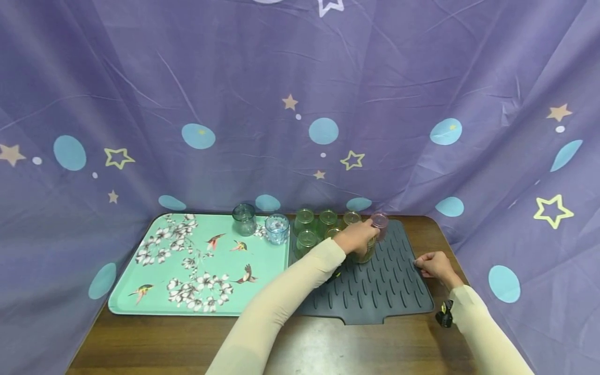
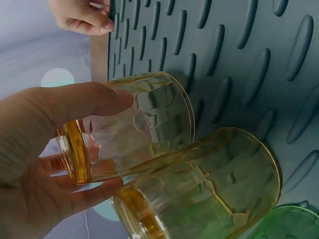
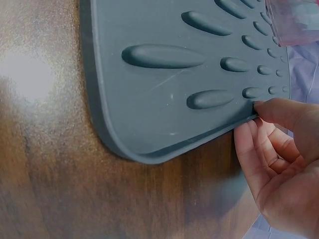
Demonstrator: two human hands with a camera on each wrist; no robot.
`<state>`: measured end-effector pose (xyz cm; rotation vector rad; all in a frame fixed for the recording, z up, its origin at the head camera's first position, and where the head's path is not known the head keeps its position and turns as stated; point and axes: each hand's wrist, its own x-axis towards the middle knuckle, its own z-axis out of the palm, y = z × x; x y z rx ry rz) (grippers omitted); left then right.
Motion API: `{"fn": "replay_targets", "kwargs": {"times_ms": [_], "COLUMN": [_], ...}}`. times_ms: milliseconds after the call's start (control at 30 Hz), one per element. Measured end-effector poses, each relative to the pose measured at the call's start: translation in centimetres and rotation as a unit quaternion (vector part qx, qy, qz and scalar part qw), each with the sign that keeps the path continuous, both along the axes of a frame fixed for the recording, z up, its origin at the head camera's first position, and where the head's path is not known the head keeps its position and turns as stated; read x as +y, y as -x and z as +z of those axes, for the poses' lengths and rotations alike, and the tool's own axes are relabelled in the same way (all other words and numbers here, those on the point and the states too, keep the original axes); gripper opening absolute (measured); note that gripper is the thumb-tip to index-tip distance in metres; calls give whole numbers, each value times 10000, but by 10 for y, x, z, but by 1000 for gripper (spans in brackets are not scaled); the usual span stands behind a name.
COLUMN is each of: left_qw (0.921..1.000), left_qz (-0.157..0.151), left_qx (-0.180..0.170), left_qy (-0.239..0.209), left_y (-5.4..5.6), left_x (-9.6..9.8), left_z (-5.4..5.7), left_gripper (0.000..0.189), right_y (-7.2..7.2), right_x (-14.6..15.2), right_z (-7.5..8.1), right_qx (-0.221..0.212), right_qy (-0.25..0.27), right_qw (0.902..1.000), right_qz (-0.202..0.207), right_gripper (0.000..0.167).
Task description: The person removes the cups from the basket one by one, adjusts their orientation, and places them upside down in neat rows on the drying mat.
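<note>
My left hand (image 1: 359, 237) grips a clear amber glass (image 2: 149, 119) standing upside down on the dark grey drying mat (image 1: 370, 291), thumb on one side and fingers on the other. Right beside it in the left wrist view is a second amber glass (image 2: 214, 184), with a green glass (image 2: 289, 224) at the lower corner. At the mat's right edge, my right hand (image 3: 284, 149) pinches the raised rim between thumb and fingers. A pink glass (image 1: 380, 225) stands on the mat just behind my left hand.
More green glasses (image 1: 307, 239) and a yellowish glass (image 1: 351, 216) stand on the mat's back left part. On the left lies a mint tray (image 1: 159, 291) with flowers and birds, bearing a grey glass (image 1: 245, 221) and a blue glass (image 1: 277, 230). A purple curtain (image 1: 253, 156) hangs behind the wooden table (image 1: 178, 338).
</note>
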<state>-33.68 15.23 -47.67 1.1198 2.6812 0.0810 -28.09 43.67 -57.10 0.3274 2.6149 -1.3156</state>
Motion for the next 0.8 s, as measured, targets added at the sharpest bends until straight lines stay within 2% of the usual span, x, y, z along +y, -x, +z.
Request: {"fn": "replay_targets", "kwargs": {"times_ms": [233,400,800], "left_qw": [9992,9983,9972], "left_qz": [122,201,308], "left_qx": [339,496,626], "left_qy": [188,247,260], "left_y": [-1,1,1], "left_x": [1,2,4], "left_z": [-4,-15,-23], "left_gripper": [68,76,71], "right_y": [0,-1,4], "right_x": [0,1,3], "right_z": [-3,-5,-9], "right_qx": [45,34,18], "right_qy": [19,148,53], "right_qw": [10000,9999,10000], "right_qz": [16,35,29], "right_gripper": [18,15,18]}}
